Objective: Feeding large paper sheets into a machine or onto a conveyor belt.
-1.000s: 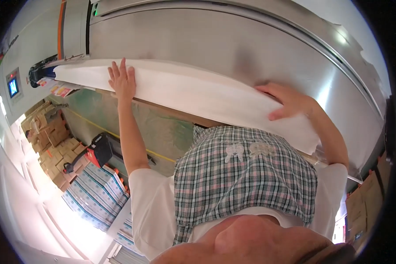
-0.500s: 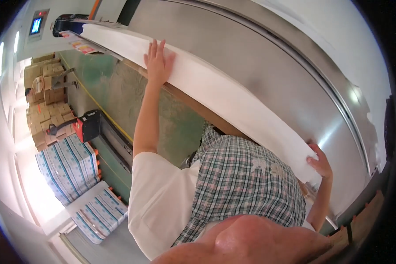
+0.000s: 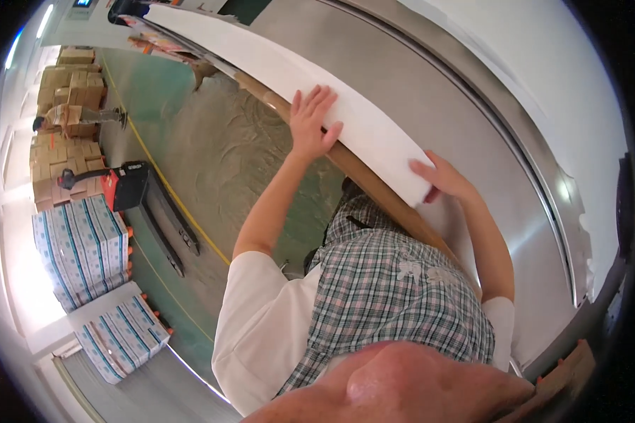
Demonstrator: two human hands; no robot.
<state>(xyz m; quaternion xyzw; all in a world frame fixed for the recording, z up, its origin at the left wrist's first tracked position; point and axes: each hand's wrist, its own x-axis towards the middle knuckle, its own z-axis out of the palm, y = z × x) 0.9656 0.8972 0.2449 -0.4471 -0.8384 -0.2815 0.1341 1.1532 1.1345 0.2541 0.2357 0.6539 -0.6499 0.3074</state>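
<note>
A long white strip (image 3: 261, 63), which looks like paper, lies along the near edge of a smooth metal table (image 3: 374, 63). It runs from the far left to its near end in front of my apron. My left hand (image 3: 312, 123) rests on the strip's near side, fingers spread and stretched out. At the near end, my right hand (image 3: 446, 178) has its fingers and thumb around the strip's corner. What its underside touches is partly hidden.
A brown table edge (image 3: 381, 194) runs in front of my body. To the left, on a green floor, stand a pallet jack (image 3: 130, 187), stacks of white-and-blue packages (image 3: 85, 243) and brown cartons (image 3: 67, 158). Another person (image 3: 70, 116) is beside the cartons.
The strip's near end has shifted away toward the far left, with my right hand on it. My left hand is now nearer to my right. The whole view has turned slightly.
</note>
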